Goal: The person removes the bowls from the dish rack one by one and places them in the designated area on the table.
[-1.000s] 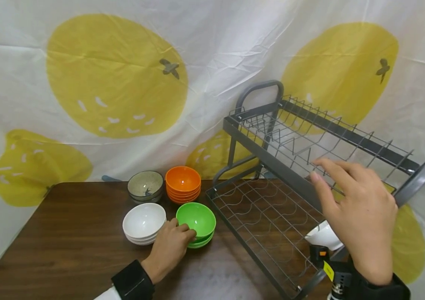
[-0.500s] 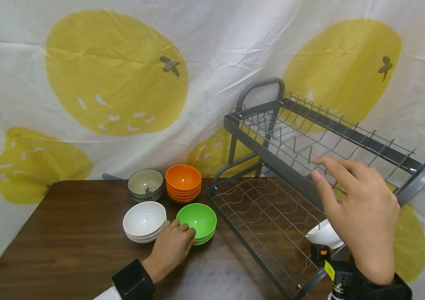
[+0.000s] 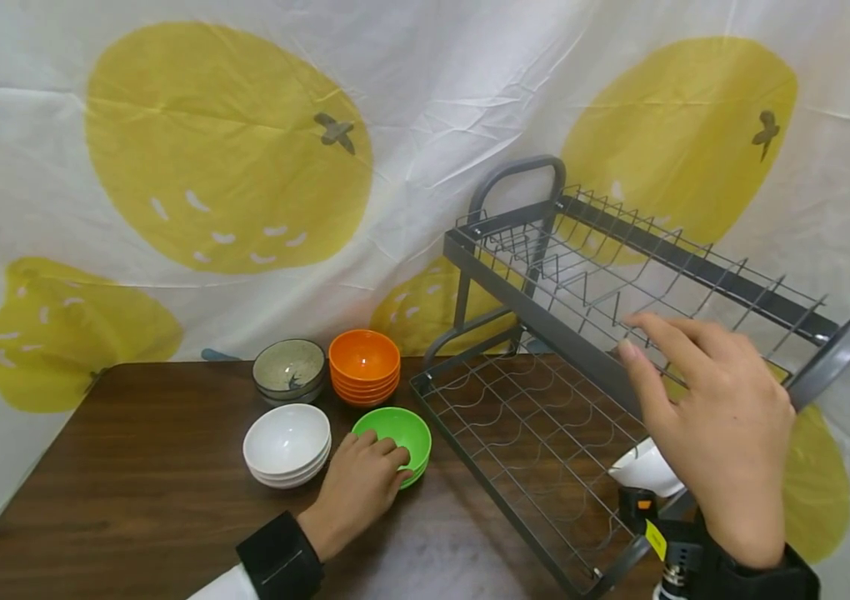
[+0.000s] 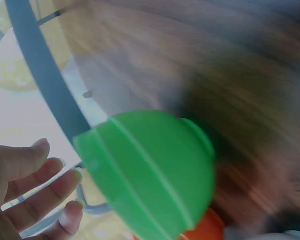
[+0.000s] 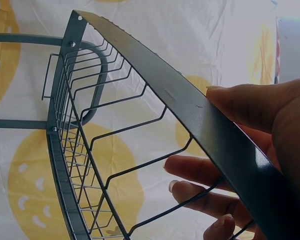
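Observation:
In the head view my left hand [image 3: 361, 479] is over the near left side of a stack of green bowls [image 3: 404, 429]. The left wrist view shows its fingers bent and spread, beside the green bowls [image 4: 160, 170] with nothing between them. My right hand [image 3: 725, 425] is at the front rail of the grey dish rack's [image 3: 552, 321] upper tier. In the right wrist view the thumb lies on one side of that rail [image 5: 190, 105] and the curved fingers [image 5: 195, 172] on the other. The hand hides part of the rail in the head view.
White bowls [image 3: 287, 442] are stacked left of the green ones. Behind stand a grey-green bowl stack [image 3: 290, 367] and an orange one [image 3: 365, 358]. A white bowl [image 3: 646, 468] sits tilted on the rack's lower tier. A lemon-print cloth [image 3: 425, 167] hangs behind the wooden table [image 3: 155, 475].
The top green bowl has settled level onto its stack. My left hand has then shifted slightly right over the bowls' rim. My right hand stays in place.

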Available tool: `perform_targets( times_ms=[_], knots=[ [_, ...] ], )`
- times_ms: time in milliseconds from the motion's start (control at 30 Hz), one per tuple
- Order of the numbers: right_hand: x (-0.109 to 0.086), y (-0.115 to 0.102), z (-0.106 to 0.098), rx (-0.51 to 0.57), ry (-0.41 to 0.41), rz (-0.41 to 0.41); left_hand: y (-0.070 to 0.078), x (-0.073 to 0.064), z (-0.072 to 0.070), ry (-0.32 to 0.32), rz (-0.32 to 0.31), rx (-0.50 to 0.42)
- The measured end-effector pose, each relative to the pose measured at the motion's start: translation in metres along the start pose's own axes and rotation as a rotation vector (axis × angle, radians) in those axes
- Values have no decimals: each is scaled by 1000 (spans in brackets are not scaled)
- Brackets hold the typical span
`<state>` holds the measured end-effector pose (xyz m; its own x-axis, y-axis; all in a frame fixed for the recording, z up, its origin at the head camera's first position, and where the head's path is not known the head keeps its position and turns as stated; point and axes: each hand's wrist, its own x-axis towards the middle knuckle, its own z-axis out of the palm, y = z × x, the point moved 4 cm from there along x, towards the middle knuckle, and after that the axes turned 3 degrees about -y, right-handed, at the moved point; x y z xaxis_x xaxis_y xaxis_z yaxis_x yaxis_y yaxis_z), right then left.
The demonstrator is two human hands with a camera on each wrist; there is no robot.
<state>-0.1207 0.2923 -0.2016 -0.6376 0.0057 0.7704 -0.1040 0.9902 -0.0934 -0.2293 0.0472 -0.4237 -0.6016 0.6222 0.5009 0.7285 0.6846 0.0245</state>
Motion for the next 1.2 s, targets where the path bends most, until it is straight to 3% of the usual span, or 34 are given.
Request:
perform_targets(
  times_ms=[267,500,633,900,1033,1200],
  knots=[
    [-1,1,0,4,1,-12,23,25,-3,21,36,-54],
    [0,2,0,3,0,-13,49,47,5,34,96,-77],
    [0,2,0,6,0,-16,63,59,12,13,145,-75],
    [0,2,1,13,5,-22,92,79,26,-35,302,-44],
    [-1,3,0,26,10,-18,106,91,33,-52,324,-24],
    [0,5,-2,25,19,-25,128,103,35,-112,330,-72]
  ],
)
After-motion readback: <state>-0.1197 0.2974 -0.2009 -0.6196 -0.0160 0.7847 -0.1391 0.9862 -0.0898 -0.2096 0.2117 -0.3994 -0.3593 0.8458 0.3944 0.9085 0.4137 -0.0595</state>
